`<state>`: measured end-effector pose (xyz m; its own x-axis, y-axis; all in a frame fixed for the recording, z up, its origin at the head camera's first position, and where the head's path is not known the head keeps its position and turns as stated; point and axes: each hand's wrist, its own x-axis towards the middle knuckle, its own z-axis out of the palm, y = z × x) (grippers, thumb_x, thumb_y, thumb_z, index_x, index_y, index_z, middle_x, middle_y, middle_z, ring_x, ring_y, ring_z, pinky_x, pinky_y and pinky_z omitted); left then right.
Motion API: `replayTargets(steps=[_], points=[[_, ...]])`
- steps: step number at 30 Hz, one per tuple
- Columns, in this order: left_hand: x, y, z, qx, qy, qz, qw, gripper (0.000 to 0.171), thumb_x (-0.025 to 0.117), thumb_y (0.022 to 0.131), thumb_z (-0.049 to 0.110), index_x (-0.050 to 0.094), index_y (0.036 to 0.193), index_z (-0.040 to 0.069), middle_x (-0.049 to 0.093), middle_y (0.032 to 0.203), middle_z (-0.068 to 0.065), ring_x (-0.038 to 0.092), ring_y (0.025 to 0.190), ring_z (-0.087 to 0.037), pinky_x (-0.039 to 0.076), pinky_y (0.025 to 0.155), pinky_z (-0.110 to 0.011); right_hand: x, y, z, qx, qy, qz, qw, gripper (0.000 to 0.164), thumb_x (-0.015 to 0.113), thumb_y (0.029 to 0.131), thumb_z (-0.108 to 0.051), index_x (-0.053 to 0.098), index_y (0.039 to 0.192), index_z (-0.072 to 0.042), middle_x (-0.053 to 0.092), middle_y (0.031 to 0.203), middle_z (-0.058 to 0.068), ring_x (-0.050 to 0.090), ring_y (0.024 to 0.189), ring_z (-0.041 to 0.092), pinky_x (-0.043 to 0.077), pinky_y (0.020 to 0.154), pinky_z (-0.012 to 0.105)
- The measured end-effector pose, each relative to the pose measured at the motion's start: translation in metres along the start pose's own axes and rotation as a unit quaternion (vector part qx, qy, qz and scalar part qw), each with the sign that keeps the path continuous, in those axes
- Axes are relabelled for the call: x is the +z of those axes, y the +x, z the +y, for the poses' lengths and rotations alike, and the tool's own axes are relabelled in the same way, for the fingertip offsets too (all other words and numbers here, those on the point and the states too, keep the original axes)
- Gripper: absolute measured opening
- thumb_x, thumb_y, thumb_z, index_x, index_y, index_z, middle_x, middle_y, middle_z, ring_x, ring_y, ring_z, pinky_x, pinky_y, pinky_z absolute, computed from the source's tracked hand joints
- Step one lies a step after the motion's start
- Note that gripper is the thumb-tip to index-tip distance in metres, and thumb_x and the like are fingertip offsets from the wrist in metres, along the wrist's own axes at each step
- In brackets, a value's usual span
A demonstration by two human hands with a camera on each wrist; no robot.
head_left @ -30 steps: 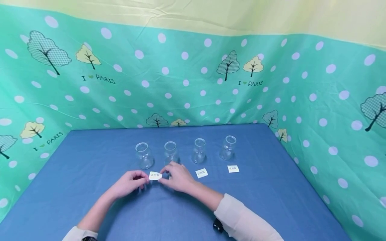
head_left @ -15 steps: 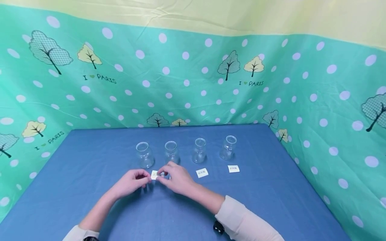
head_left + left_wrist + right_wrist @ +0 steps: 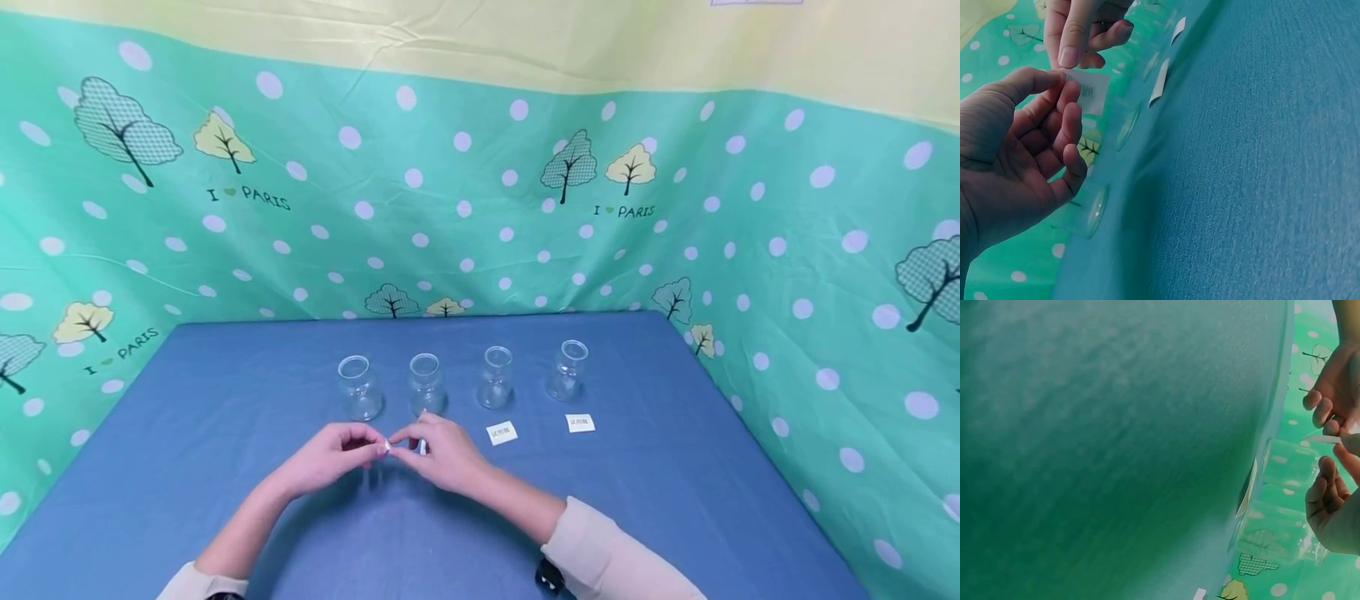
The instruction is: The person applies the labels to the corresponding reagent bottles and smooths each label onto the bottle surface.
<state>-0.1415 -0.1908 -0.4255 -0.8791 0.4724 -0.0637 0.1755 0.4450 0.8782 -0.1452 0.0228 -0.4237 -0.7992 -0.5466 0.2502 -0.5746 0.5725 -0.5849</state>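
Between the two hands is a small white paper label (image 3: 1092, 94) with dark writing, seen nearly edge-on in the right wrist view. My left hand (image 3: 330, 454) pinches its corner between thumb and index finger, the other fingers loosely bent. From the opposite side, my right hand (image 3: 446, 454) brings thumb and index finger to the same corner and appears to pinch it. Only a white sliver shows between the fingertips in the head view. Just beyond the hands stand two clear glass jars, the leftmost jar (image 3: 361, 393) and its neighbour (image 3: 427, 385).
Farther right in the row stand two more open glass jars, one (image 3: 495, 382) left of the other (image 3: 567, 373). Before each lies a written white label, one nearer (image 3: 502, 432) and one at the right (image 3: 580, 423). Blue cloth (image 3: 675, 500) covers the table; a patterned curtain (image 3: 465, 217) hangs behind.
The held label, earlier facing up with its writing visible, is now turned and mostly hidden from the head view. My right fingertips have closed in on the left ones.
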Motion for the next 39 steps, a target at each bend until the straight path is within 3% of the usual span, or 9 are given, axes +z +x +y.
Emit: replayTargets(steps=[3,10,17,22,26,32,39], points=[[0.001,0.001,-0.001,0.006,0.004,0.003,1.0,0.022,0.058,0.092,0.03,0.068,0.097,0.01,0.06,0.072,-0.002,0.054,0.066,-0.024,0.041,0.054,-0.023,0.0,-0.001,0.001,0.004,0.017,0.001,1.0,0.019,0.063,0.089,-0.032,0.073,0.101,-0.021,0.055,0.077,-0.005,0.043,0.063,-0.003,0.037,0.056,0.009],[0.005,0.003,0.0,0.024,0.001,0.02,0.9995,0.021,0.058,0.092,0.028,0.067,0.097,0.01,0.062,0.074,-0.013,0.055,0.068,-0.026,0.043,0.059,-0.022,0.001,-0.002,0.002,0.002,0.021,0.022,1.0,0.018,0.064,0.089,-0.029,0.073,0.102,-0.02,0.058,0.079,-0.007,0.043,0.066,-0.001,0.036,0.059,0.01],[0.008,0.003,0.002,0.041,-0.01,0.034,0.9985,0.018,0.06,0.091,0.022,0.066,0.094,0.005,0.061,0.075,-0.014,0.053,0.067,-0.006,0.045,0.062,-0.021,0.004,-0.001,0.004,-0.001,0.029,0.035,0.999,0.018,0.065,0.088,-0.029,0.074,0.1,-0.02,0.06,0.079,-0.006,0.046,0.065,-0.001,0.037,0.058,0.008],[0.01,0.003,0.002,0.043,-0.019,0.036,0.9982,0.016,0.061,0.091,0.019,0.066,0.094,0.004,0.063,0.084,-0.018,0.054,0.069,-0.003,0.047,0.063,-0.021,0.005,-0.001,0.004,-0.009,0.04,0.041,0.998,0.019,0.065,0.087,-0.032,0.074,0.098,-0.019,0.06,0.078,-0.006,0.045,0.064,-0.003,0.038,0.057,0.008],[0.011,0.004,0.001,0.046,-0.02,0.035,0.9981,0.016,0.06,0.091,0.019,0.066,0.094,0.004,0.063,0.085,-0.018,0.055,0.069,-0.005,0.047,0.063,-0.021,0.003,-0.001,0.005,-0.006,0.057,0.039,0.998,0.018,0.066,0.087,-0.03,0.074,0.096,-0.017,0.061,0.079,-0.005,0.046,0.065,-0.002,0.039,0.058,0.008],[0.013,0.005,0.001,0.056,-0.028,0.037,0.9974,0.02,0.06,0.091,0.018,0.064,0.095,-0.001,0.06,0.074,-0.015,0.056,0.067,-0.018,0.046,0.061,-0.022,0.002,-0.001,0.006,0.004,0.079,0.039,0.996,0.015,0.063,0.088,-0.022,0.073,0.096,-0.013,0.065,0.084,-0.001,0.052,0.068,0.004,0.041,0.059,0.01],[0.016,0.006,0.0,0.038,-0.035,0.049,0.9974,0.02,0.06,0.091,0.018,0.062,0.094,-0.002,0.058,0.072,-0.015,0.054,0.065,-0.023,0.043,0.058,-0.021,0.001,-0.001,0.008,0.022,0.096,0.059,0.993,0.012,0.061,0.087,-0.017,0.07,0.09,-0.01,0.066,0.085,0.002,0.051,0.067,0.003,0.042,0.06,0.011]])
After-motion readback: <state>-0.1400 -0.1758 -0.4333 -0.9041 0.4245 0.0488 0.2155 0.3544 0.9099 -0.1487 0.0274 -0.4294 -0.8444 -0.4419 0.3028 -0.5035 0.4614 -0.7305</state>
